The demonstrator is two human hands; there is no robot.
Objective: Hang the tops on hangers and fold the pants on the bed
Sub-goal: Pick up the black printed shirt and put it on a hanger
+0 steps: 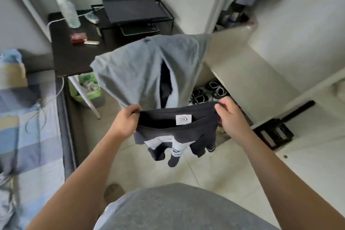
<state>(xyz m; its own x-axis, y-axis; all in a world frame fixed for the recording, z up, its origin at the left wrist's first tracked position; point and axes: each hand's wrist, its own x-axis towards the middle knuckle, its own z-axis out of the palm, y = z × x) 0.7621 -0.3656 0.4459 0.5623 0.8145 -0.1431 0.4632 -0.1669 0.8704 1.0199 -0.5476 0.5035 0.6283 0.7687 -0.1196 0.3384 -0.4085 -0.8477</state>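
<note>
both hands are up at the centre of the view, stretching the waistband of dark pants [186, 132] between them. the left hand [128, 119] has its fingers curled tight round the waistband's 9 o'clock end; the right hand [229, 115] pinches the 3 o'clock end between thumb and bent fingers. the band is pulled open, and a white label [183, 119] shows inside it. the legs, with white panels, hang bunched toward 6 o'clock above the floor [214, 170], touching nothing.

a grey-blue top [134, 69] rises from the hands toward 12 o'clock, spread wide with a dark slit down its middle. its lower edge meets the left hand, but i cannot tell whether that hand grips it too, or what holds it up.

the bed [31, 117], in blue checked bedding, lies along the 9 o'clock edge, well apart from the pants, with a thin cable [35, 115] looped on it. a dark desk [74, 56] stands at 11 o'clock, bearing a pale bottle [66, 9], a red box [78, 37] and a black screen [134, 10] on a stand. a green bin [85, 86] sits under the desk's near edge. black-and-white shoes [207, 91] lie on the floor at 1 o'clock, just behind the right hand.
</note>
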